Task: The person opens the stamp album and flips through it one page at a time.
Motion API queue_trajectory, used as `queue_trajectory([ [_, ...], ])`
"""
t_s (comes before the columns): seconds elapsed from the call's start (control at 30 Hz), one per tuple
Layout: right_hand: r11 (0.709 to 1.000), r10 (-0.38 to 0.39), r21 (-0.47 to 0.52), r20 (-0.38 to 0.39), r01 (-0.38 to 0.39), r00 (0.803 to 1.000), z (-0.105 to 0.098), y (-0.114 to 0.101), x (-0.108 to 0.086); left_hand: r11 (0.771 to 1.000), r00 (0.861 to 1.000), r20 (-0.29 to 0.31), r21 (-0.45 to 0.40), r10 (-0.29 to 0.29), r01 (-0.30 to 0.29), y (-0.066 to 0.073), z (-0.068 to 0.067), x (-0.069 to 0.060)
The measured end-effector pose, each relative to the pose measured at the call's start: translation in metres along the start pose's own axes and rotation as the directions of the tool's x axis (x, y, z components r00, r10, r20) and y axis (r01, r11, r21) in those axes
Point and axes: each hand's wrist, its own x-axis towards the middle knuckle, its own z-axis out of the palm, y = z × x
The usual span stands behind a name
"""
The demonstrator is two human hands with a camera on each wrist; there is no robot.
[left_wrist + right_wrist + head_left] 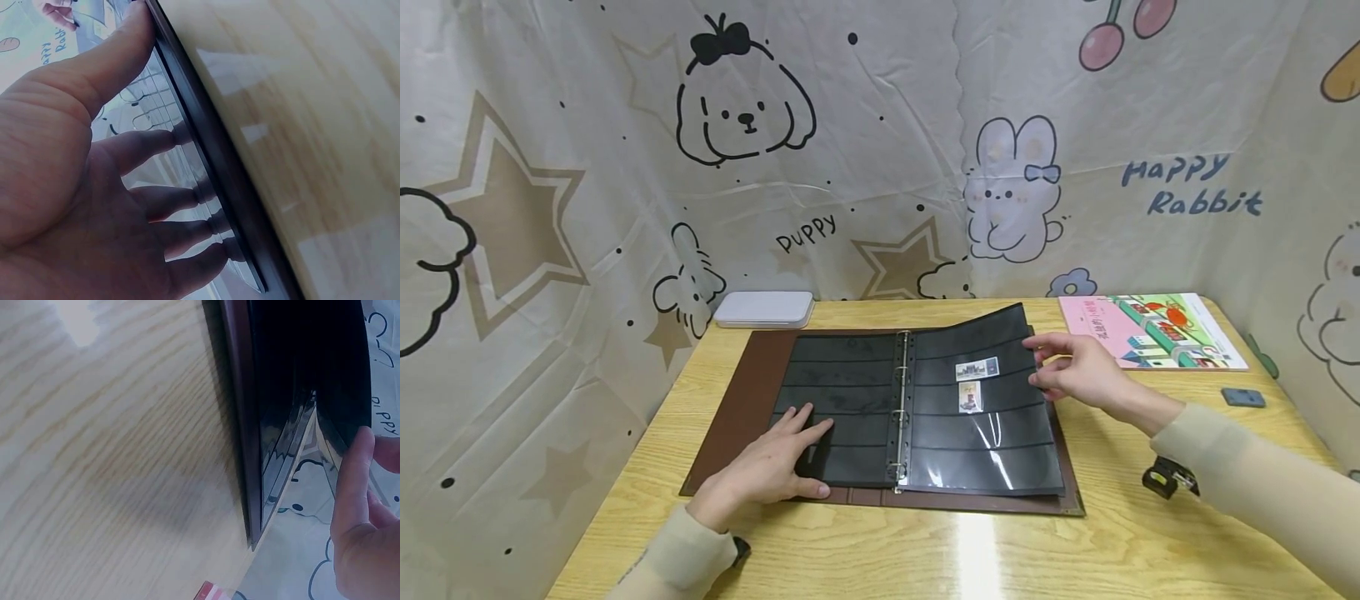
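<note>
A brown ring-binder stamp album [737,392] lies spread on the table, with black pocket pages on both sides of its metal rings [901,400]. My right hand [1078,375] pinches the outer edge of the right-hand album page [940,425], whose far corner is lifted. In the right wrist view this page [344,369] curves up, apart from the pages below. Two stamps sit in its pockets: a wide one [977,369] above a smaller upright one [970,397]. Spread flat, my left hand [760,467] rests on the lower left page [842,375], thumb near the album's front edge.
A white flat case [764,308] stands at the table's back left. At the back right lies a pink and green picture book [1157,332], with a small dark blue-grey object [1243,397] in front of it. Printed cloth [865,167] hangs behind and beside the table.
</note>
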Motion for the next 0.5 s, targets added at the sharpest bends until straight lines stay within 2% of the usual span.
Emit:
queue_trajectory([
  [0.5, 0.999, -0.037, -0.002, -0.011, 0.037, 0.999, 0.0, -0.026, 0.002, 1.0, 1.0, -0.005, -0.004, -0.006, 0.006, 0.001, 0.0, -0.001],
])
